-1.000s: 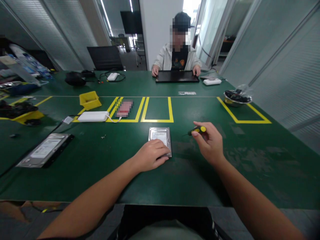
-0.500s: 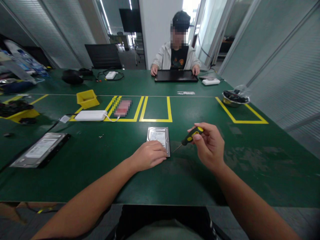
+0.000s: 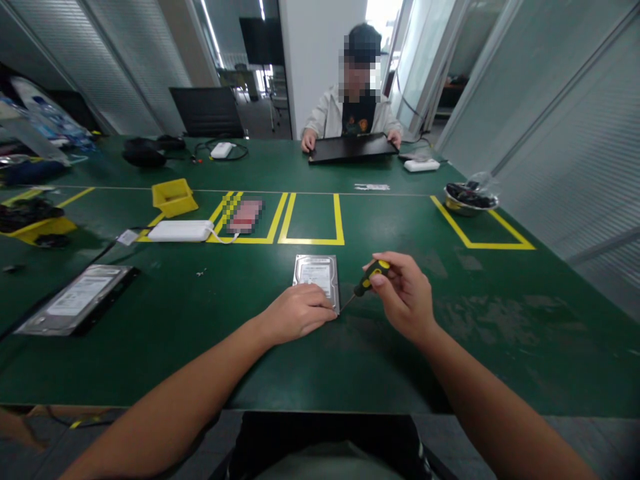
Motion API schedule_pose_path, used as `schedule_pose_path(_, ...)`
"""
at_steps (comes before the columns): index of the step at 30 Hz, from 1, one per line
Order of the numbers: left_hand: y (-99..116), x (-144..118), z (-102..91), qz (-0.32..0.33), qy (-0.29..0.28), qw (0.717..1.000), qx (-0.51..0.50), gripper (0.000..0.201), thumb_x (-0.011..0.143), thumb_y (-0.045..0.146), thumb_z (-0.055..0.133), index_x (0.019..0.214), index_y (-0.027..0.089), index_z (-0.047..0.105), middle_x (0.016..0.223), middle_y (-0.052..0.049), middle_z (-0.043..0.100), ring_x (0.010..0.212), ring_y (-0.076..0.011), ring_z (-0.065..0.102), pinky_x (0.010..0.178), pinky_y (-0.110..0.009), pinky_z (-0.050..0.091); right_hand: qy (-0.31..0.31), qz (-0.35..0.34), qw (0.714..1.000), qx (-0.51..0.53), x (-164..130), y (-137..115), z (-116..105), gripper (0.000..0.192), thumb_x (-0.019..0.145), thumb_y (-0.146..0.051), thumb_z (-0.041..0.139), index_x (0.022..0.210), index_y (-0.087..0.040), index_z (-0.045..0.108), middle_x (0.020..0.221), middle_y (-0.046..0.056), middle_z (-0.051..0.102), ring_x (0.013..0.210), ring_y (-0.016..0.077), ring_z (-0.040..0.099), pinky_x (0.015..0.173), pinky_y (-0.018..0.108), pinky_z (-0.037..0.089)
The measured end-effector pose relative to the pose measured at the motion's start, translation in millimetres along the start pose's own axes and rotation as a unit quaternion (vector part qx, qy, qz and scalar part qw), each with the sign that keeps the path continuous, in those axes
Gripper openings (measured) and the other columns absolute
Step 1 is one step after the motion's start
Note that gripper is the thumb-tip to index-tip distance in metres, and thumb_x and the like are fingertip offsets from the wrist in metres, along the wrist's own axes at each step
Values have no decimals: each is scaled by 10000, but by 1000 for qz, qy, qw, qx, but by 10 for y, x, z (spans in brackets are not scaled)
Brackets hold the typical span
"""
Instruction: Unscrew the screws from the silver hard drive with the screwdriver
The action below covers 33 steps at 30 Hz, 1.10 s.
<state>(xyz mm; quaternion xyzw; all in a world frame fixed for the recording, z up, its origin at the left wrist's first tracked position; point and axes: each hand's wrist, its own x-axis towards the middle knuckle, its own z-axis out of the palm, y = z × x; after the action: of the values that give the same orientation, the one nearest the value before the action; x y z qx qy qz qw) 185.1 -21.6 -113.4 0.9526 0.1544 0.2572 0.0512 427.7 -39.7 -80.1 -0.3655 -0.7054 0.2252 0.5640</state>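
Note:
A silver hard drive [image 3: 316, 268] with a white label lies flat on the green table in front of me. Over its near end is my left hand [image 3: 301, 310], fingers bent across it and hiding that part. My right hand [image 3: 406, 290] grips the black and yellow handle of a screwdriver [image 3: 374, 275]. The thin shaft slants down to the left, and its tip is at the drive's near right corner. Whether the tip sits in a screw is too small to tell.
Left of me lies a larger hard drive [image 3: 83, 300], with tiny screws [image 3: 201, 273] nearby. Farther back are a white power bank [image 3: 181, 231], a yellow bin [image 3: 174, 198] and a metal bowl [image 3: 470, 200] of dark parts. Across the table a person holds a black panel [image 3: 353, 148].
My right hand has moved left and slightly down, bringing the screwdriver tip to the drive's corner. My left hand stays nearly still. The person opposite has raised one side of the black panel.

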Motion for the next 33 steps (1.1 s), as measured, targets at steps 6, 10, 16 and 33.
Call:
schedule_pose_path(6,15,10,-5,-4,-2,1000,5,191,973,210,530,1014,186,715,966,-62,714,903,-179,628,802,-325,495,-5,3,1000,-4,10,-4,9,290,905,-226,624,1191,-234,578,998,40,678,840,144,688,699,276,584)
schedule_pose_path(10,19,12,-13,-6,-7,1000,11,200,973,211,523,1012,190,718,964,-64,710,899,-181,625,799,-329,494,-9,2,1000,-9,7,9,9,293,904,-241,625,1192,-225,573,998,43,674,825,143,684,703,286,582)
schedule_pose_path(16,8,0,-3,-5,-9,1000,8,206,977,216,519,1015,195,720,973,-69,710,909,-186,621,806,-333,493,-24,-26,998,-52,20,-16,-3,301,898,-241,635,1192,-235,571,1005,50,671,826,153,675,718,305,570)
schedule_pose_path(33,2,-18,9,-3,-8,1000,17,198,972,222,531,1018,206,722,987,-66,713,934,-197,627,837,-350,496,-151,-128,970,-143,260,-255,-75,256,922,-289,624,1160,-202,585,975,54,699,803,150,653,731,285,539)
